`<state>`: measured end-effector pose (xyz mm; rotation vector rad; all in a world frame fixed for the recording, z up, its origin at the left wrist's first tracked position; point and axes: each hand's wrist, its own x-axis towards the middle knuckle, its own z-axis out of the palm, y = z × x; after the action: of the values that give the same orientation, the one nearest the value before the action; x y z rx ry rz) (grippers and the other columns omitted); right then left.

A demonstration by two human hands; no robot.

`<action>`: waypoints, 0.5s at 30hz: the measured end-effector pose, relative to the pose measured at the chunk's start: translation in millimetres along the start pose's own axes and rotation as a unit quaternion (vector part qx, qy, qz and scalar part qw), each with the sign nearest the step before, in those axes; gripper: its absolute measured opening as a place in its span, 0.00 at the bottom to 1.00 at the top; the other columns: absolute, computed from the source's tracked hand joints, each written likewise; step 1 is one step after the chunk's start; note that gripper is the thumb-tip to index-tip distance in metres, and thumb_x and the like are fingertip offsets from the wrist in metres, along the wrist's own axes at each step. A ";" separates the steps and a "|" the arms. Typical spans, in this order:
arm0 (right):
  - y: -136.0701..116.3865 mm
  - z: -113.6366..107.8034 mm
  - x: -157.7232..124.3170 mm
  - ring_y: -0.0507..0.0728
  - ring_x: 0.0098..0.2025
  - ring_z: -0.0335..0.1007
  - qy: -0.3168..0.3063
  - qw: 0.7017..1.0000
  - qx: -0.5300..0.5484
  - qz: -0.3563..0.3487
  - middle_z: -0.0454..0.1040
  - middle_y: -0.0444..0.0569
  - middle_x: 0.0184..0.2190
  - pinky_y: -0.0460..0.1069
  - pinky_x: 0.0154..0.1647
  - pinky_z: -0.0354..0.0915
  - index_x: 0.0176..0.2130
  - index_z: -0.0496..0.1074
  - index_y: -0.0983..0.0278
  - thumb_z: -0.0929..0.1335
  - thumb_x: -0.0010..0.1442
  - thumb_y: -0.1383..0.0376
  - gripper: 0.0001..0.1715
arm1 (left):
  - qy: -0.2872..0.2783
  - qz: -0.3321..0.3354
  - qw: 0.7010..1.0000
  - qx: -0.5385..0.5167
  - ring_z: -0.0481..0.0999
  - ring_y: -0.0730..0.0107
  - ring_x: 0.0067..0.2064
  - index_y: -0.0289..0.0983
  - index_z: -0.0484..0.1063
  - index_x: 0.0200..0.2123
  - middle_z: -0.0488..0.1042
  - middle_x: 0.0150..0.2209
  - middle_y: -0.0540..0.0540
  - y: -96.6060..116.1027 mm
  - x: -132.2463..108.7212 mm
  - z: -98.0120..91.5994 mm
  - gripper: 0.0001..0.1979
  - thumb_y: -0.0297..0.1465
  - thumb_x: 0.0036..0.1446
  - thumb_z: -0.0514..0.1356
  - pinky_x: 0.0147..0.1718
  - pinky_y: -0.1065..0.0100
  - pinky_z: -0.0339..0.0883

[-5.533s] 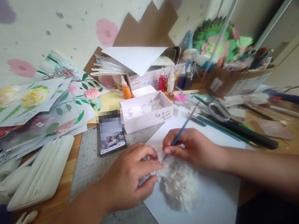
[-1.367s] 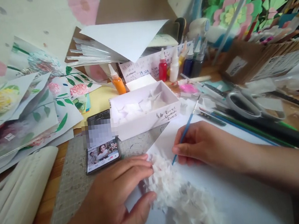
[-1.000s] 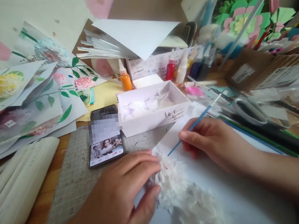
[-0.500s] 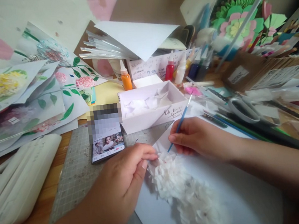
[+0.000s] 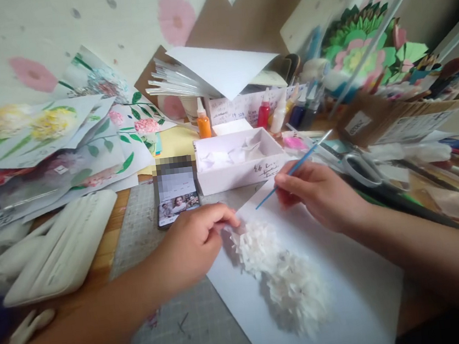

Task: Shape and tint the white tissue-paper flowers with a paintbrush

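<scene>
White petal cluster (image 5: 257, 249) sits by the curled left hand (image 5: 198, 239), near side of the right hand (image 5: 321, 192), which pinches a blue brush (image 5: 309, 153) tail-down: steady petals lightly (can't tell if the left grips any), keep the tail off them.

From my head, the camera looks forward and down over my forearms (image 5: 143, 285), near enough that my left hand (image 5: 203, 235) and right hand (image 5: 318, 190) sit mid-view, with the white sheet (image 5: 356, 301) below and the patterned wall (image 5: 50, 21) beyond.
</scene>
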<state>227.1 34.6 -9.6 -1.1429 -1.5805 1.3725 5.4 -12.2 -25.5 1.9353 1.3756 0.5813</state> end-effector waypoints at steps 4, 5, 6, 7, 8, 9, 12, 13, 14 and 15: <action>-28.6 12.3 -3.3 0.51 0.26 0.65 -0.065 0.979 -0.166 -0.102 0.69 0.44 0.22 0.46 0.28 0.62 0.28 0.67 0.65 0.66 0.57 0.57 0.14 | 0.042 0.010 0.999 0.004 0.74 0.68 0.38 0.43 0.71 0.35 0.75 0.36 0.53 -4.2 2.8 2.4 0.14 0.22 0.52 0.51 0.37 0.68 0.66; -35.5 18.8 -2.3 0.50 0.26 0.65 -0.089 0.964 -0.216 -0.125 0.70 0.44 0.23 0.45 0.28 0.60 0.28 0.68 0.65 0.65 0.58 0.58 0.14 | 0.059 0.010 0.998 -0.014 0.74 0.68 0.38 0.42 0.70 0.35 0.75 0.36 0.52 -4.6 3.2 3.5 0.13 0.22 0.52 0.51 0.37 0.68 0.66; -41.4 25.9 -0.5 0.50 0.26 0.64 -0.113 0.948 -0.262 -0.141 0.70 0.44 0.23 0.45 0.27 0.59 0.29 0.68 0.65 0.65 0.59 0.59 0.13 | 0.075 0.007 0.996 -0.040 0.74 0.68 0.39 0.41 0.69 0.35 0.74 0.36 0.52 -5.0 3.5 4.8 0.12 0.22 0.52 0.50 0.37 0.68 0.67; -46.2 33.1 1.9 0.50 0.26 0.63 -0.133 0.931 -0.304 -0.152 0.70 0.44 0.23 0.45 0.26 0.57 0.29 0.69 0.65 0.64 0.59 0.60 0.12 | 0.089 0.006 0.994 -0.069 0.74 0.69 0.39 0.41 0.68 0.35 0.74 0.36 0.51 -5.4 3.8 6.3 0.12 0.22 0.53 0.50 0.37 0.68 0.67; -50.0 40.1 4.7 0.50 0.26 0.63 -0.150 0.914 -0.345 -0.154 0.71 0.44 0.23 0.45 0.25 0.56 0.30 0.70 0.66 0.64 0.59 0.61 0.11 | 0.100 0.007 0.990 -0.098 0.74 0.69 0.38 0.40 0.67 0.35 0.74 0.35 0.51 -5.9 3.9 7.8 0.11 0.22 0.53 0.49 0.37 0.68 0.67; -52.9 46.4 7.6 0.50 0.25 0.63 -0.161 0.897 -0.384 -0.148 0.71 0.44 0.23 0.44 0.25 0.55 0.30 0.70 0.66 0.64 0.59 0.62 0.11 | 0.110 0.010 0.986 -0.123 0.74 0.69 0.37 0.40 0.66 0.35 0.73 0.34 0.50 -6.6 4.1 9.4 0.10 0.22 0.53 0.49 0.35 0.69 0.68; -58.3 59.5 14.6 0.49 0.24 0.62 -0.169 0.857 -0.474 -0.112 0.71 0.45 0.23 0.44 0.25 0.53 0.30 0.72 0.67 0.64 0.59 0.62 0.12 | 0.135 0.025 0.977 -0.162 0.73 0.70 0.35 0.39 0.65 0.33 0.72 0.32 0.50 -9.5 5.0 14.1 0.09 0.21 0.52 0.49 0.33 0.69 0.68; -59.6 62.1 16.0 0.49 0.24 0.61 -0.171 0.846 -0.494 -0.102 0.71 0.45 0.23 0.44 0.24 0.52 0.29 0.72 0.67 0.63 0.59 0.62 0.12 | 0.143 0.026 0.975 -0.167 0.73 0.70 0.34 0.39 0.65 0.33 0.72 0.31 0.50 -10.5 5.5 15.4 0.10 0.21 0.52 0.49 0.32 0.69 0.68; -60.7 64.0 17.0 0.49 0.24 0.60 -0.174 0.837 -0.510 -0.095 0.70 0.45 0.22 0.44 0.24 0.51 0.29 0.71 0.67 0.63 0.59 0.62 0.13 | 0.149 0.024 0.974 -0.169 0.73 0.70 0.34 0.39 0.65 0.33 0.72 0.31 0.50 -11.5 6.1 16.4 0.10 0.20 0.52 0.49 0.32 0.69 0.68; -61.8 65.5 17.7 0.49 0.23 0.60 -0.177 0.830 -0.521 -0.091 0.70 0.45 0.22 0.44 0.24 0.51 0.29 0.71 0.66 0.63 0.59 0.62 0.13 | 0.154 0.020 0.973 -0.170 0.73 0.69 0.33 0.39 0.65 0.33 0.72 0.30 0.50 -12.2 6.7 17.2 0.10 0.20 0.51 0.49 0.32 0.69 0.68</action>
<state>150.8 27.8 40.9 -1.2797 -2.7880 0.5246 11.9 -8.1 -46.2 1.6456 1.3192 1.0986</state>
